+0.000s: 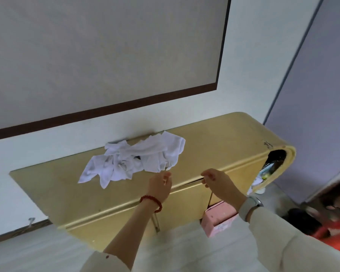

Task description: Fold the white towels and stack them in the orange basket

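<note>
White towels [133, 160] lay in one crumpled heap on a yellow cabinet [214, 138], toward its back edge against the wall; how many were tangled there could not be told. Both hands hovered over the front edge, near the heap. The left hand [161, 183] had loosely curled fingers just beside a towel corner, holding nothing plainly; the right hand [214, 179] was likewise curled and empty. Only an orange sliver at the frame's lower right hinted at the basket [338, 238]. Picking one towel by two corners and shaking it flat would likely serve best. One pink box [220, 218] sat below.
</note>
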Demonstrator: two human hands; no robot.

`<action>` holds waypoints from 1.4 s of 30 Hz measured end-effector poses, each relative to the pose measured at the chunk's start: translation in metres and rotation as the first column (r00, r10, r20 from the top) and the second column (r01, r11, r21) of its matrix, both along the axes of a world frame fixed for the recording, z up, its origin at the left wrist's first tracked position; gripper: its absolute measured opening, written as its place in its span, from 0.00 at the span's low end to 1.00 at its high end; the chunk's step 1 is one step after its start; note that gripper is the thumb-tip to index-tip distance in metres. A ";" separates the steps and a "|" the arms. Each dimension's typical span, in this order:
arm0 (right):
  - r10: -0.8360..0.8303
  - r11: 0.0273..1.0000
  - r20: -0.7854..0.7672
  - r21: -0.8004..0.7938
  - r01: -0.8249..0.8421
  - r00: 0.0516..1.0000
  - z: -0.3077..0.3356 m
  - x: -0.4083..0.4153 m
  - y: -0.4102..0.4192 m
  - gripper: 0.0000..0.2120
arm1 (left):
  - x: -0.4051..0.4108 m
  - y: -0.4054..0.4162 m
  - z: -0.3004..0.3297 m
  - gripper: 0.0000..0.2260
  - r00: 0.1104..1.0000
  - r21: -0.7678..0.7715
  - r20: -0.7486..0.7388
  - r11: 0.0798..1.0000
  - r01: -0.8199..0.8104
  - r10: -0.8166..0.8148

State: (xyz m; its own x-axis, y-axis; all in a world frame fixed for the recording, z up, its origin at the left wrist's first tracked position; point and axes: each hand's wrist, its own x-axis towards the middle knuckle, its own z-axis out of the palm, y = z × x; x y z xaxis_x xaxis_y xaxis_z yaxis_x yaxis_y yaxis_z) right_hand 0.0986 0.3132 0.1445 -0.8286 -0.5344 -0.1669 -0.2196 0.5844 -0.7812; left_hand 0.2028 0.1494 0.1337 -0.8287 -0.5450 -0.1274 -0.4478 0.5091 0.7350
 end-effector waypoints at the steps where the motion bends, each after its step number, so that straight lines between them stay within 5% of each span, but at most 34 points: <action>1: 0.020 1.000 0.013 0.003 -0.020 1.000 -0.004 -0.018 -0.010 0.10 | -0.012 -0.007 -0.005 0.11 0.999 0.010 0.026 1.000 -0.021 0.021; 11: 0.178 0.978 0.147 0.078 -0.191 0.973 -0.069 -0.163 -0.154 0.12 | -0.145 -0.142 -0.070 0.13 0.962 -0.120 0.119 0.965 -0.233 0.247; 19: 0.183 0.967 0.311 0.116 -0.229 0.933 -0.123 -0.234 -0.270 0.18 | -0.219 -0.234 -0.117 0.19 0.883 -0.341 0.382 0.930 -0.139 0.272; 23: 0.173 0.947 0.435 0.172 -0.270 0.884 -0.145 -0.249 -0.304 0.24 | -0.227 -0.247 -0.128 0.09 0.913 -0.344 0.272 0.917 -0.203 0.304; 27: 0.196 0.948 0.364 0.165 -0.271 0.910 -0.152 -0.252 -0.323 0.05 | -0.220 -0.250 -0.131 0.12 0.925 -0.222 0.264 0.950 -0.218 0.274; 31: 0.306 0.951 0.236 -0.036 -0.306 0.923 -0.131 -0.249 -0.320 0.05 | -0.221 -0.255 -0.124 0.24 0.878 -0.245 0.409 0.957 -0.155 0.247; 34: 0.367 0.925 0.182 -0.177 -0.337 0.912 -0.098 -0.260 -0.307 0.08 | -0.230 -0.249 -0.103 0.17 0.929 -0.312 0.268 0.935 -0.167 0.255; 38: 0.425 0.876 0.138 -0.309 -0.369 0.894 -0.041 -0.295 -0.275 0.13 | -0.258 -0.227 -0.051 0.11 0.973 -0.213 -0.069 0.950 -0.230 0.220; 42: 0.410 0.859 0.000 -0.338 -0.386 0.912 0.010 -0.337 -0.228 0.07 | -0.312 -0.189 0.002 0.08 0.985 -0.245 -0.162 0.965 -0.095 0.056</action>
